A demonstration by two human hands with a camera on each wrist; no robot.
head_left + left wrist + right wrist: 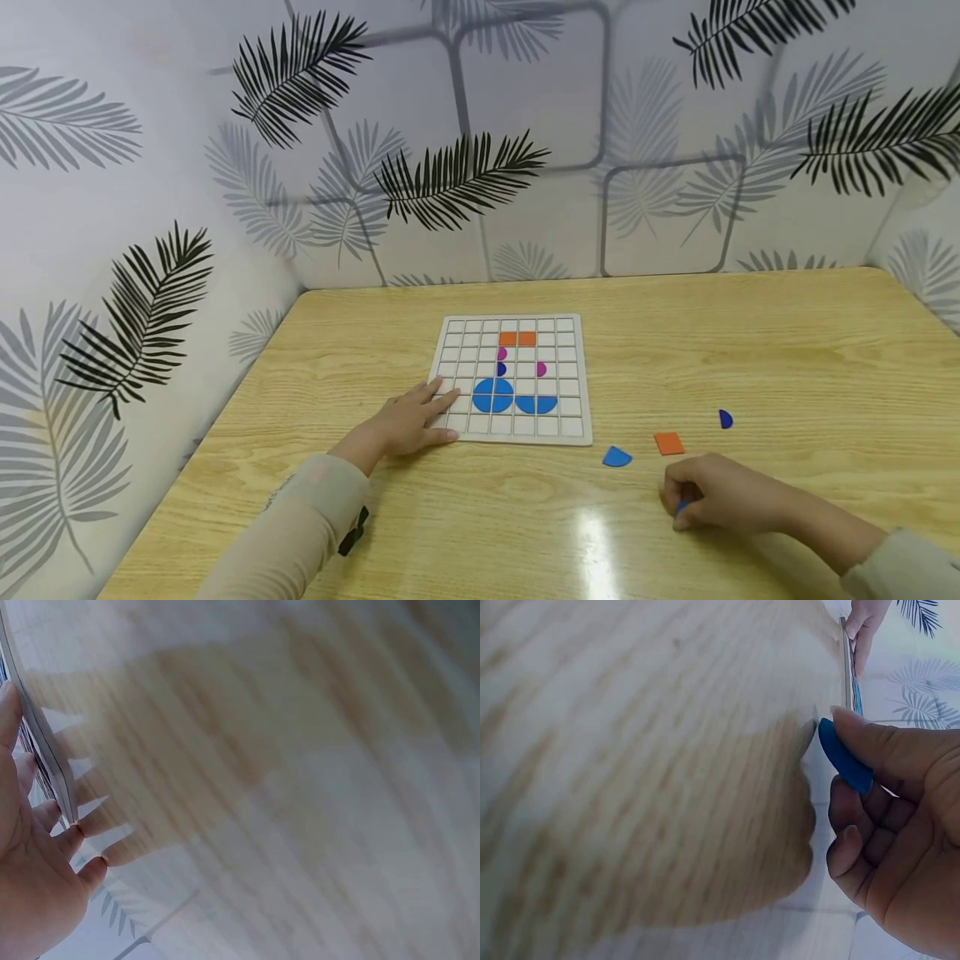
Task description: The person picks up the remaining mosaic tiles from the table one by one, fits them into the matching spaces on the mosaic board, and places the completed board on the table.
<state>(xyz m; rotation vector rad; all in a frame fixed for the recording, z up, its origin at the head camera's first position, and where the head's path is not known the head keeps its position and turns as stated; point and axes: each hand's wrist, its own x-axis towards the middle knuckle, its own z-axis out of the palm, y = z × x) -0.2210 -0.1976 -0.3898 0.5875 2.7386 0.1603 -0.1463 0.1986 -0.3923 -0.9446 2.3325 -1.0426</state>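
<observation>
A white grid board (566, 427) lies on the table with coloured flat tiles in some of its squares. My left hand (408, 422) rests on the board's lower left corner, fingers spread; in the left wrist view its fingers touch the board's edge (56, 765). Off to the board's right, my right hand (723, 495) pinches a blue tile (844, 759) with a curved edge between thumb and fingers, just above the table. Nearest to that hand lie an orange square tile (669, 443), a blue quarter-circle tile (617, 457) and a dark blue half-circle tile (725, 419).
On the board are orange squares (517, 339), small magenta half circles (541, 369), a dark blue half circle (501, 369), a full blue circle (483, 387) and a blue lower half circle (536, 405). Behind the wooden table (787, 333) stands a leaf-patterned wall (547, 225).
</observation>
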